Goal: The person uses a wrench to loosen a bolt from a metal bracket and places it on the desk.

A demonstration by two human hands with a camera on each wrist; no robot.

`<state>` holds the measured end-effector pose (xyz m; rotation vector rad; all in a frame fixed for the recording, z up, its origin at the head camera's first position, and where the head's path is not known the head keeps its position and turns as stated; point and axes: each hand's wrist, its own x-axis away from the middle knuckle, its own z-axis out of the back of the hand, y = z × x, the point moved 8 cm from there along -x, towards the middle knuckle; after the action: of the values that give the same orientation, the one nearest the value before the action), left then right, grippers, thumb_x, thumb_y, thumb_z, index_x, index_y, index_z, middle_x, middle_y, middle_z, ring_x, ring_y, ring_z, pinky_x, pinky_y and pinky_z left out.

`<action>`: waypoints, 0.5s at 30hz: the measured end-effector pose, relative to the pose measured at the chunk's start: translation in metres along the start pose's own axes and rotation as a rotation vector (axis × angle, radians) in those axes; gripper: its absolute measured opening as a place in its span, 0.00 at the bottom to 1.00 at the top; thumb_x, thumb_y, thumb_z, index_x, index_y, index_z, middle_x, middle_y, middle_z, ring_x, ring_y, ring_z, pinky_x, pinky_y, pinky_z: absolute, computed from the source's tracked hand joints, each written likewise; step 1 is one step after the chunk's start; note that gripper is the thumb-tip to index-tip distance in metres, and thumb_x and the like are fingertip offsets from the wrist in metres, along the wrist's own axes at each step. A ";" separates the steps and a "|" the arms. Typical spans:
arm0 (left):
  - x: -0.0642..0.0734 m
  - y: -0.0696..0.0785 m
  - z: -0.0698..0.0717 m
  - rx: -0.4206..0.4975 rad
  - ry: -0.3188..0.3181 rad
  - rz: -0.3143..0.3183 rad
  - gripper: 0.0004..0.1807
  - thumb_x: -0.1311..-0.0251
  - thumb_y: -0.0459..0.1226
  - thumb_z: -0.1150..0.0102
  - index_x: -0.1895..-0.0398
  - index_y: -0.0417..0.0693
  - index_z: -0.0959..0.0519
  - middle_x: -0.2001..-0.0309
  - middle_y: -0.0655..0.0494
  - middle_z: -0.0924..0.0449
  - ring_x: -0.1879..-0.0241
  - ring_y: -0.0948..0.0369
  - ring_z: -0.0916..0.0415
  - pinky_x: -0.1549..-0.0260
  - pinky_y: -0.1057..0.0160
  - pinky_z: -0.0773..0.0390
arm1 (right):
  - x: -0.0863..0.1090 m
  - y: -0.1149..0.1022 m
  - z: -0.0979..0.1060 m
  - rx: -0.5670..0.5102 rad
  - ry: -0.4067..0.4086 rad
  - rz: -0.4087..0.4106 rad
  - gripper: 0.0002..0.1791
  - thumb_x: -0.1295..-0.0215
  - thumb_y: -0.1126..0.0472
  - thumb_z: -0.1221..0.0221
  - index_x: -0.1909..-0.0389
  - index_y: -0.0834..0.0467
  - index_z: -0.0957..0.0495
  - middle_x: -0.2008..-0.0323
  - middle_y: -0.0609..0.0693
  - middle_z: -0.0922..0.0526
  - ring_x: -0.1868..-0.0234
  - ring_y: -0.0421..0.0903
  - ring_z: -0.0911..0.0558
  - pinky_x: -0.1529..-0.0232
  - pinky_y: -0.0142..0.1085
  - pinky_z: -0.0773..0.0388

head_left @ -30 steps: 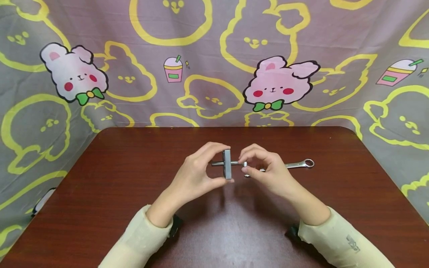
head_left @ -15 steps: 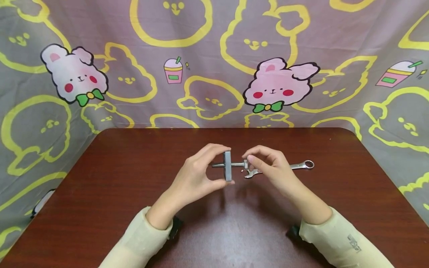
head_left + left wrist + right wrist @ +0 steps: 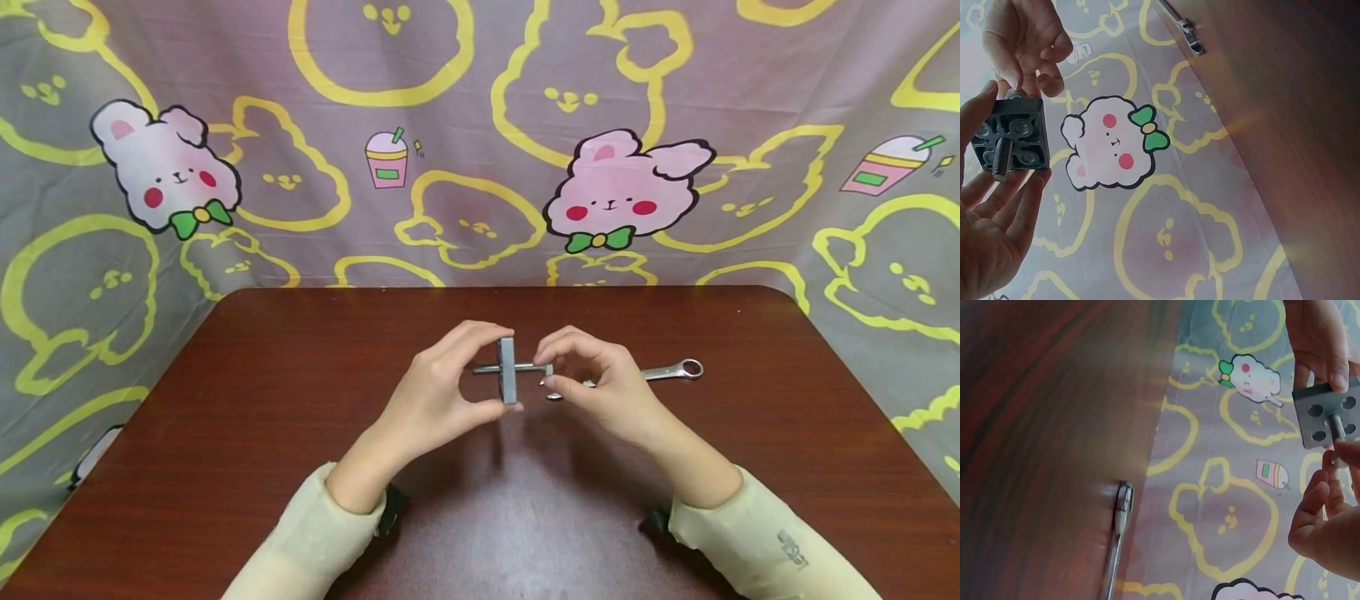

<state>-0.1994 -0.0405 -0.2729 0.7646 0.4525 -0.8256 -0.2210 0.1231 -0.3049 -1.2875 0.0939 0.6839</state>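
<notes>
In the head view my left hand (image 3: 431, 383) grips a grey square plate (image 3: 508, 375) by its top and bottom edges, thumb below. A metal bolt (image 3: 523, 367) passes through the plate's middle and sticks out on both sides. My right hand (image 3: 607, 379) pinches the bolt's head end between thumb and fingers. The left wrist view shows the plate's ribbed dark side, with the bolt's threaded end (image 3: 1002, 159) jutting out. On its flatter side, seen in the right wrist view, the plate (image 3: 1307, 425) has round holes around the bolt. The fingers partly hide the bolt's head.
A combination wrench (image 3: 678, 370) lies on the dark wooden table (image 3: 300, 417) behind my right hand, which covers part of it. A patterned cloth (image 3: 472, 217) hangs along the back and sides of the table.
My right thumb and fingers have turned at the bolt's head: the thumb moved up, then came back down. The left hand and the plate have barely moved.
</notes>
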 end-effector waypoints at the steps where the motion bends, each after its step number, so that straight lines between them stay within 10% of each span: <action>1: 0.000 0.000 0.000 0.000 0.001 0.000 0.40 0.60 0.41 0.18 0.40 0.45 0.26 0.46 0.55 0.22 0.51 0.63 0.22 0.58 0.65 0.16 | 0.000 -0.002 0.000 0.013 -0.002 0.019 0.13 0.43 0.78 0.37 0.59 0.61 0.20 0.58 0.46 0.20 0.64 0.42 0.21 0.70 0.33 0.19; 15: 0.000 0.001 0.001 -0.002 -0.003 -0.005 0.39 0.59 0.42 0.18 0.41 0.46 0.26 0.46 0.56 0.21 0.51 0.62 0.21 0.56 0.66 0.17 | 0.000 0.006 0.009 -0.037 0.013 -0.105 0.07 0.32 0.69 0.42 0.55 0.62 0.19 0.60 0.48 0.17 0.62 0.41 0.19 0.62 0.31 0.20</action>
<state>-0.1984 -0.0408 -0.2719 0.7601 0.4528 -0.8311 -0.2271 0.1316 -0.3074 -1.3228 0.0244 0.5899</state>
